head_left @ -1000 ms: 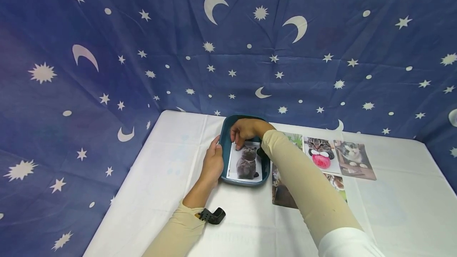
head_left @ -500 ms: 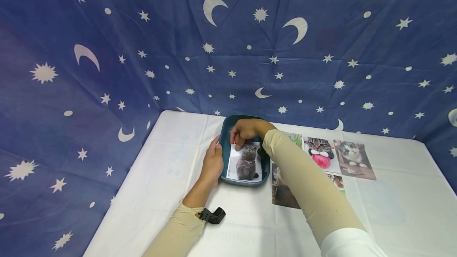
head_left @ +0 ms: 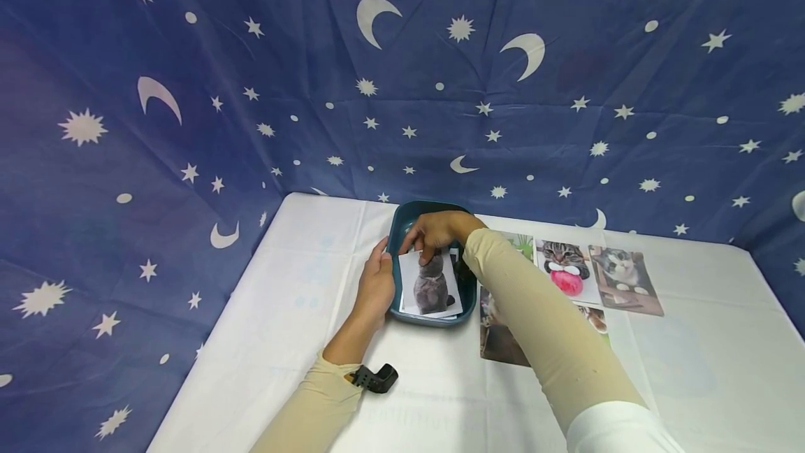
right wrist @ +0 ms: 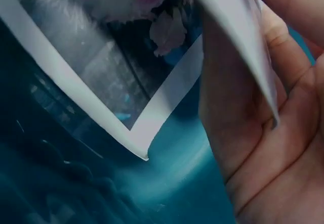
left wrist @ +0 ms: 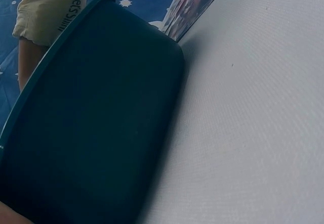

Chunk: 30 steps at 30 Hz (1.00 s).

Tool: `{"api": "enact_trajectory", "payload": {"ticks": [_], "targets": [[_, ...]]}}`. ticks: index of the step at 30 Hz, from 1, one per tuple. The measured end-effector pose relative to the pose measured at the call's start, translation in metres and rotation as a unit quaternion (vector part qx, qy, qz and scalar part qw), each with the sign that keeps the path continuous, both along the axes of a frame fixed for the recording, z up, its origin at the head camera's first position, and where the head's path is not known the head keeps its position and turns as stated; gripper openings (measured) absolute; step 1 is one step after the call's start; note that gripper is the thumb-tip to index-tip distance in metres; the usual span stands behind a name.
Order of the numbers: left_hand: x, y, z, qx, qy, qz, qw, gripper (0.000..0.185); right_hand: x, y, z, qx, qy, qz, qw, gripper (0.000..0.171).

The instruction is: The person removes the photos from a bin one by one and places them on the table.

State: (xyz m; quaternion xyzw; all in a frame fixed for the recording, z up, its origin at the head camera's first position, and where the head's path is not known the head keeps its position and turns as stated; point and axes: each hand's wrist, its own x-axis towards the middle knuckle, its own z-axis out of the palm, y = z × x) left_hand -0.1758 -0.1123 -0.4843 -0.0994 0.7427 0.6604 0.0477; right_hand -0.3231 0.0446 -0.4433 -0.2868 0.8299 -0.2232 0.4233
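Observation:
A dark teal plastic tub (head_left: 428,322) stands on the table in the head view. My left hand (head_left: 374,286) holds its left side, thumb at the rim; in the left wrist view the tub's outer wall (left wrist: 101,107) fills much of the frame. Inside the tub, my right hand (head_left: 436,231) pinches the top edge of a photo card of a grey cat (head_left: 432,292), which lies slightly turned. The right wrist view shows this raised card (right wrist: 240,37) edge-on between thumb and fingers. Under it lies another white-bordered photo card (right wrist: 96,90) in the tub.
Right of the tub lie several cat photos, among them a tabby with a pink ball (head_left: 567,275) and a grey-and-white cat (head_left: 624,278). My right forearm covers part of them. A blue star-and-moon cloth (head_left: 402,89) hangs behind the white table (head_left: 302,341).
The grey cat photo has turned a little and lifted off, so the edge of another card shows beneath it. My right fingers have spread and shifted slightly. The left hand stays on the tub.

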Motion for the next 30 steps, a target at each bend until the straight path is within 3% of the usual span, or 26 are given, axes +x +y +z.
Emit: {"api": "enact_trajectory", "payload": {"ticks": [9, 14, 18, 24, 30], "targets": [[0.001, 0.003, 0.0, -0.002, -0.004, -0.002, 1.0, 0.048, 0.005, 0.011, 0.009, -0.042, 0.013, -0.025, 0.999, 0.044], [0.0, 0.004, 0.001, 0.001, -0.008, -0.007, 0.9999, 0.048, 0.009, 0.021, 0.036, -0.075, 0.014, -0.041, 0.996, 0.043], [-0.001, 0.003, 0.0, -0.001, -0.006, 0.001, 1.0, 0.048, 0.014, 0.038, 0.065, -0.099, 0.054, -0.034, 0.993, 0.038], [0.0, 0.001, -0.001, -0.007, -0.006, 0.012, 0.9999, 0.048, 0.036, 0.097, 0.086, -0.149, 0.109, -0.073, 0.98, 0.031], [0.001, 0.004, -0.002, -0.012, -0.014, 0.013, 0.9998, 0.048, 0.077, 0.187, 0.073, -0.164, 0.143, -0.176, 0.96, 0.029]]}}
